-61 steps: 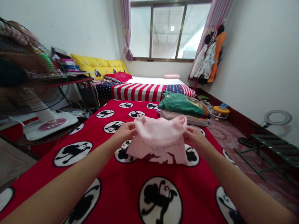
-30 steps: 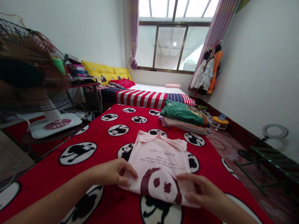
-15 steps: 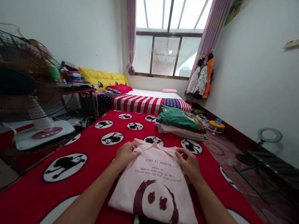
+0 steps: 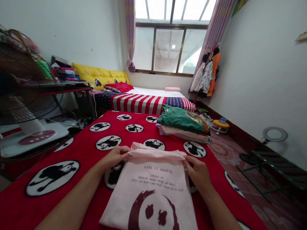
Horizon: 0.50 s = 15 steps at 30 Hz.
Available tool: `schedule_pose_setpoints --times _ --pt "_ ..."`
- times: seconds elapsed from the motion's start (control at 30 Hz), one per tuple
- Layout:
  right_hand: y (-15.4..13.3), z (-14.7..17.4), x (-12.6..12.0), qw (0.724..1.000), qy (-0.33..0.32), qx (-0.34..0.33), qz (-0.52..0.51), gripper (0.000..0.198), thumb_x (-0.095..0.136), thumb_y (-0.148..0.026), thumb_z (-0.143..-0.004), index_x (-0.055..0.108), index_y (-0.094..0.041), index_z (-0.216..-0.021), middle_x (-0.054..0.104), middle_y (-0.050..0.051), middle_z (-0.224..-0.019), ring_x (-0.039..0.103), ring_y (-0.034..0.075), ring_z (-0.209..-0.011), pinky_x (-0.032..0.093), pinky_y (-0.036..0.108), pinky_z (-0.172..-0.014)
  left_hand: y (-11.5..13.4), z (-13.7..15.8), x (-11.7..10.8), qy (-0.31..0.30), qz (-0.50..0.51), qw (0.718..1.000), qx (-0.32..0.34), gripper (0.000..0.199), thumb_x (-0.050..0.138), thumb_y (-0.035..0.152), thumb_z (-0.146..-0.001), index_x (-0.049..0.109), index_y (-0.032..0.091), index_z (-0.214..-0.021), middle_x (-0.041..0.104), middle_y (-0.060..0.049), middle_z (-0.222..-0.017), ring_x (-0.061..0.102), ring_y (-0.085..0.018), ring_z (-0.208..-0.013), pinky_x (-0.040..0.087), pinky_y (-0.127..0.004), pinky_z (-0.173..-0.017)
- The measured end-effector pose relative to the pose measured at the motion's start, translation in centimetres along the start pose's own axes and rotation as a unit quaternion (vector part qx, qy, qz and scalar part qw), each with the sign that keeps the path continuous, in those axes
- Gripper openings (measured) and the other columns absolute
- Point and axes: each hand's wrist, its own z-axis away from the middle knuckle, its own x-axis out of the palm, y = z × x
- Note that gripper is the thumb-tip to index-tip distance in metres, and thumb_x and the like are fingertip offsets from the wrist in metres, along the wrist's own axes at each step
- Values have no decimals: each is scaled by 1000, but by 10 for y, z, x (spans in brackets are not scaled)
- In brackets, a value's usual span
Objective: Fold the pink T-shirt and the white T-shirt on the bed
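A pale pink T-shirt [image 4: 153,179], folded to a panel with dark print and a panda face, lies in front of me on the red blanket [image 4: 83,148]. Its lettering appears upside down from my side. My left hand [image 4: 118,156] pinches the far left corner of the shirt. At the far right corner, my right hand [image 4: 195,167] grips the edge between thumb and fingers. Between the two hands the far edge is raised and turned over in a soft roll. Beyond my right hand sits a pile of folded clothes [image 4: 183,119], a green garment on top.
A fan [image 4: 31,95] stands at the left beside a cluttered table [image 4: 79,88]. Past the blanket is a bed with a striped cover [image 4: 139,103]. On the right floor are a dark green folding rack [image 4: 275,169], a ring light [image 4: 275,134] and a small yellow stool [image 4: 221,124].
Both hands have moved apart slightly, and the collar edge between them is now pulled straighter and folded over. The camera view has shifted a little to the right.
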Motion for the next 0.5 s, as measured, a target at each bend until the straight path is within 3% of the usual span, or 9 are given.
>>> schedule_pose_setpoints --times 0.07,0.13,0.23,0.33,0.5 --pt "-2 0 2 988 -9 56 -146 40 61 -51 -78 71 -20 -102 69 4 -72 60 19 -62 43 28 -57 8 8 -10 -67 34 997 14 44 62 56 -75 71 14 -82 67 -8 -95 59 -18 -82 46 -24 -69" --pt "-5 -1 1 953 -49 109 -278 46 66 -52 -74 69 -19 -106 62 0 -57 53 14 -50 39 24 -49 15 15 -17 -126 48 991 20 43 62 56 -75 71 14 -77 65 -9 -96 58 -19 -87 46 -26 -77" --pt "-7 0 -7 900 -127 138 -394 38 70 -48 -74 69 -21 -100 57 -3 -52 50 10 -47 38 21 -50 21 21 -24 -201 62 977 28 43 64 56 -72 70 14 -68 63 -10 -105 57 -23 -93 46 -30 -83" --pt "-8 2 -23 878 -218 117 -410 28 73 -43 -73 71 -18 -85 60 -1 -58 52 10 -52 41 21 -54 25 23 -28 -237 75 968 26 41 67 55 -69 68 15 -62 62 -11 -112 55 -28 -104 42 -34 -93" --pt "-13 5 -48 849 -444 53 -282 27 72 -40 -73 75 -14 -78 67 8 -88 58 13 -71 42 22 -59 30 22 -30 -254 -4 967 12 43 66 56 -70 62 17 -53 65 -9 -110 50 -29 -114 36 -31 -98"
